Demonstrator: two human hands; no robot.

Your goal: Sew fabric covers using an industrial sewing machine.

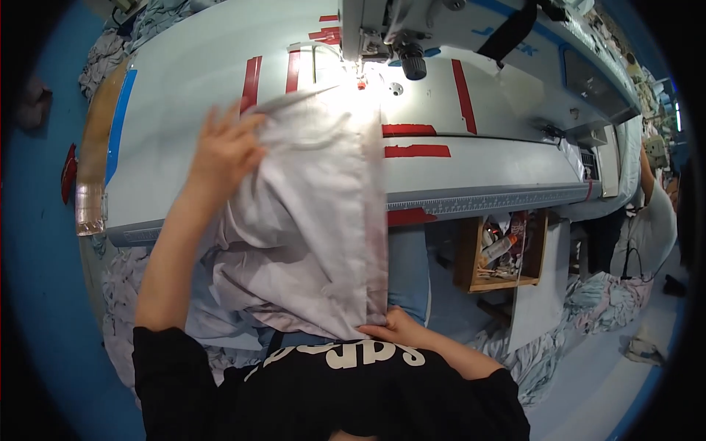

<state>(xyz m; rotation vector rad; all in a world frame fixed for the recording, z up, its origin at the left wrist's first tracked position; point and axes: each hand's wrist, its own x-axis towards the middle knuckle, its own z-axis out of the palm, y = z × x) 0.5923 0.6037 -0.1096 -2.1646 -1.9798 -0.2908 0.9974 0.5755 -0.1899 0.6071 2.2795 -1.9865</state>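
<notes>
Head view, pale grey cloth (309, 220) draped over table edge (471, 200) below sewing machine (397, 33), left hand (224, 147) spread flat on it, right hand (393, 327) pinching its lower hem.

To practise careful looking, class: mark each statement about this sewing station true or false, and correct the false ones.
1. The left hand lies on the pale fabric. True.
2. The right hand grips the sewing machine. False: it pinches the fabric's near edge.
3. Red tape strips mark the table. True.
4. The wooden tray beside the table holds nothing. False: small items fill it.
5. The fabric is dark blue. False: it is pale.
</notes>
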